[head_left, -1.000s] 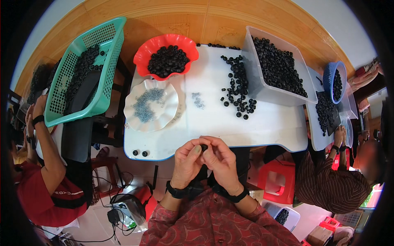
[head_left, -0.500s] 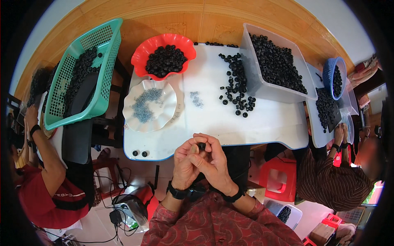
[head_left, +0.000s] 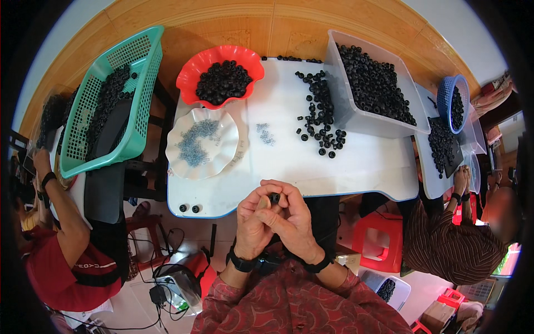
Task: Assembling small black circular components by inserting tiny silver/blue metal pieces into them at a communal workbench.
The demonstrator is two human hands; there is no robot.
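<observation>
Both my hands come together in front of the table's near edge, fingers closed around one small round black plastic part (head_left: 274,197). My left hand (head_left: 249,225) pinches from the left, its thumb up beside the part. From the right, my right hand (head_left: 293,224) curls its fingers around it, with its thumb laid across toward the left hand. Whether anything else sits between the fingertips is hidden. Two similar black parts (head_left: 189,209) lie on the table's near left corner. Beyond my hands a scatter of small silvery pieces (head_left: 265,134), too fine to make out, lies on the white table (head_left: 278,172).
A white scalloped dish (head_left: 231,136) holds more silvery pieces. Black parts fill a red bowl (head_left: 192,92) and a clear bin (head_left: 384,129); loose ones (head_left: 322,133) lie beside the bin. A green basket (head_left: 139,131) stands left. Co-workers sit on both sides, near a red stool (head_left: 361,239).
My hands stay almost in place around the black part, with only a slight shift of the fingers. The left co-worker's arm has moved a little.
</observation>
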